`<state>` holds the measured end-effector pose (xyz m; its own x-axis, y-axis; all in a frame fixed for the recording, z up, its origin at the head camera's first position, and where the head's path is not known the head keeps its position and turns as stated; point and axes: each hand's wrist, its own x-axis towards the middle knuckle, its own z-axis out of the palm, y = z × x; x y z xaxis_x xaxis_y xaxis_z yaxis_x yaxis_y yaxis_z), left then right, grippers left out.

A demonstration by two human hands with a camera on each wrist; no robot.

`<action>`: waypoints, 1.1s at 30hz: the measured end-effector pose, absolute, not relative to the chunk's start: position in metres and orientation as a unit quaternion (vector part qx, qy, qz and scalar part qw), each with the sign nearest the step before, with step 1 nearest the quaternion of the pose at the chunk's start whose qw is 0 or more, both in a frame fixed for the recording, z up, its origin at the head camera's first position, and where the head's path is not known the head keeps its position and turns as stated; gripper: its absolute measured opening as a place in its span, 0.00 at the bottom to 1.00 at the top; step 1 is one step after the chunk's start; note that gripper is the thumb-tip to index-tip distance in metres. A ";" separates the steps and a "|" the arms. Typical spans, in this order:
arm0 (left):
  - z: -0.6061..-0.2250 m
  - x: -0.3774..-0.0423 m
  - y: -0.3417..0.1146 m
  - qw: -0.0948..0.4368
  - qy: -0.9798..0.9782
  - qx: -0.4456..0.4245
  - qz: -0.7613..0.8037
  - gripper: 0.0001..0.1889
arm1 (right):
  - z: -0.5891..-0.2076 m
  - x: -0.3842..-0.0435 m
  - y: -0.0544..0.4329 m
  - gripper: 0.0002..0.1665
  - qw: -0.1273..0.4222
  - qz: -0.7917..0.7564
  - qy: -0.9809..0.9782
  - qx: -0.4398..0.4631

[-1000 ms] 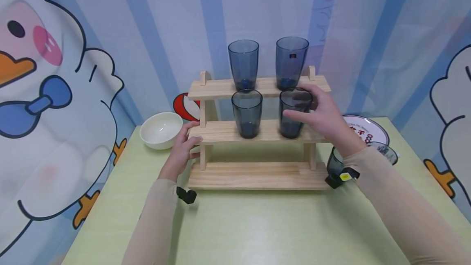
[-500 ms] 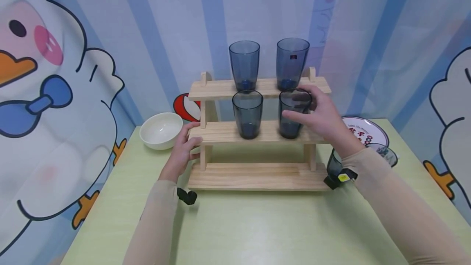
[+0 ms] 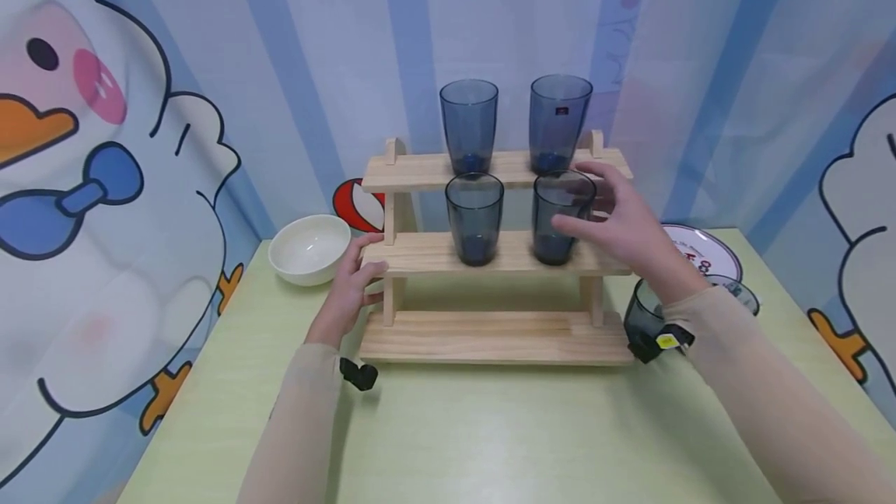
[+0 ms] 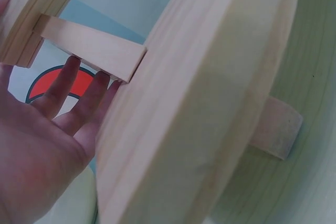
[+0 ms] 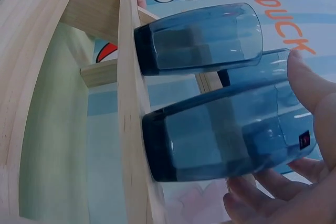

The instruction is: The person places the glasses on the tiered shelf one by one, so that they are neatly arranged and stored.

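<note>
A three-tier wooden display rack (image 3: 497, 337) stands on the table. Two blue-grey glasses, the left (image 3: 469, 127) and the right (image 3: 560, 123), stand upright on its top tier. On the middle tier stand a left glass (image 3: 474, 220) and a right glass (image 3: 549, 236). My right hand (image 3: 623, 220) is spread around the right side of that right glass, thumb in front and fingers behind; its thumb (image 5: 304, 77) looks apart from the glass wall. My left hand (image 3: 348, 286) grips the left end of the middle tier, some fingers (image 4: 63, 85) reaching the side post.
A white bowl (image 3: 309, 250) sits left of the rack. To the right, a white plate with red lettering (image 3: 703, 251) lies behind a dark transparent glass vessel (image 3: 640, 313), partly hidden by my right wrist. A duck-print curtain (image 3: 294, 99) hangs behind the green table (image 3: 490, 434).
My right hand has loosened around the middle-tier right glass and shifted slightly right, its thumb drawing back. The left hand stays on the rack, and the glasses keep their places.
</note>
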<state>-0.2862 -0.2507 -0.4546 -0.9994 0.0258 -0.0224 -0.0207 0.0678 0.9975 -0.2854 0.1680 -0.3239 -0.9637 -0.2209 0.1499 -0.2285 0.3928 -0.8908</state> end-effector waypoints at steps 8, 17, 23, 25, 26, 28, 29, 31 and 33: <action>-0.455 -0.287 -0.251 0.017 0.732 0.004 0.681 0.27 | -0.324 -0.276 0.192 0.57 -0.004 0.536 -0.833 0.135; -0.453 -0.286 -0.250 0.017 0.730 0.007 0.683 0.27 | -0.326 -0.259 0.228 0.52 0.010 0.493 -0.859 0.141; -0.456 -0.287 -0.251 0.014 0.731 0.011 0.682 0.27 | -0.332 -0.249 0.254 0.48 0.031 0.467 -0.871 0.145; -0.455 -0.287 -0.251 0.014 0.732 0.012 0.681 0.27 | -0.336 -0.246 0.261 0.47 0.039 0.462 -0.874 0.147; -0.455 -0.287 -0.251 0.014 0.732 0.012 0.681 0.27 | -0.337 -0.245 0.264 0.47 0.040 0.460 -0.875 0.147; -0.455 -0.287 -0.251 0.015 0.732 0.012 0.681 0.27 | -0.341 -0.242 0.272 0.47 0.043 0.454 -0.878 0.146; -0.455 -0.287 -0.251 0.016 0.732 0.011 0.681 0.27 | -0.342 -0.240 0.276 0.47 0.044 0.451 -0.880 0.144; -0.455 -0.287 -0.251 0.018 0.730 0.011 0.683 0.28 | -0.346 -0.237 0.283 0.48 0.045 0.447 -0.882 0.143; -0.455 -0.288 -0.251 0.018 0.729 0.010 0.684 0.28 | -0.349 -0.235 0.290 0.49 0.047 0.444 -0.883 0.143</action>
<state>-0.2875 -0.2507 -0.4553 -0.9991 0.0399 -0.0123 -0.0097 0.0642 0.9979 -0.2348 0.2905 -0.3490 -0.9547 -0.2111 0.2099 -0.2944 0.5650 -0.7707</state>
